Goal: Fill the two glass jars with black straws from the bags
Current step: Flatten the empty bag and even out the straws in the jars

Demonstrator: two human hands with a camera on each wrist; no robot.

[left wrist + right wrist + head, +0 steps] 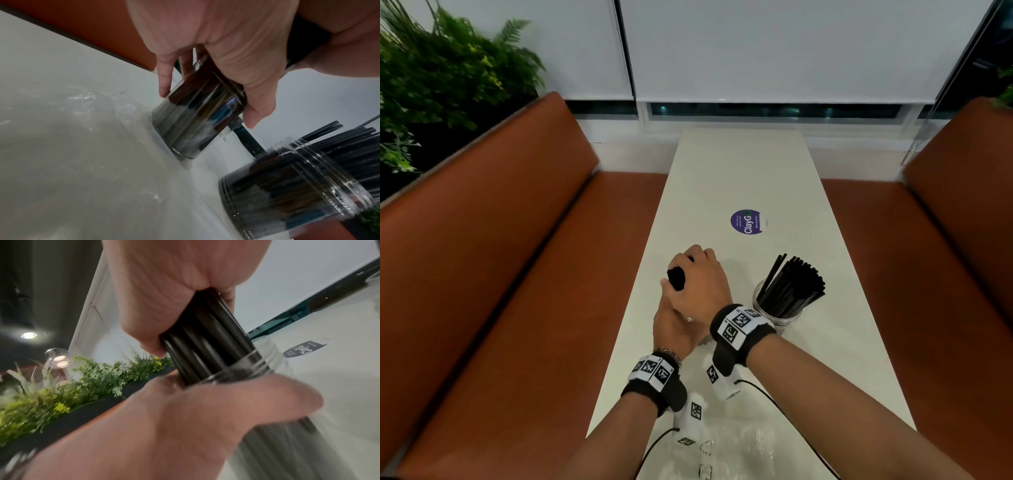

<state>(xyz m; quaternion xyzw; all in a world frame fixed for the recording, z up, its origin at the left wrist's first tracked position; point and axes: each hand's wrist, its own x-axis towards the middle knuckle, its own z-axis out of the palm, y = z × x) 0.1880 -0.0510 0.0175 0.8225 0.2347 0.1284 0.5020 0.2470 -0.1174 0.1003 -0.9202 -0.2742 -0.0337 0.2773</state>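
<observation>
A glass jar stands slightly tilted on the white table, near its left edge. My left hand grips this jar round its wall. From above, my right hand holds a thick bundle of black straws whose lower ends sit inside the jar's mouth. In the head view both hands hide the jar; only the straw tops show. To the right stands the second jar, packed with upright black straws.
Crumpled clear plastic bags lie at the table's near end. A round purple sticker sits mid-table. Orange benches flank both sides, with plants behind the left one and a window at the far end.
</observation>
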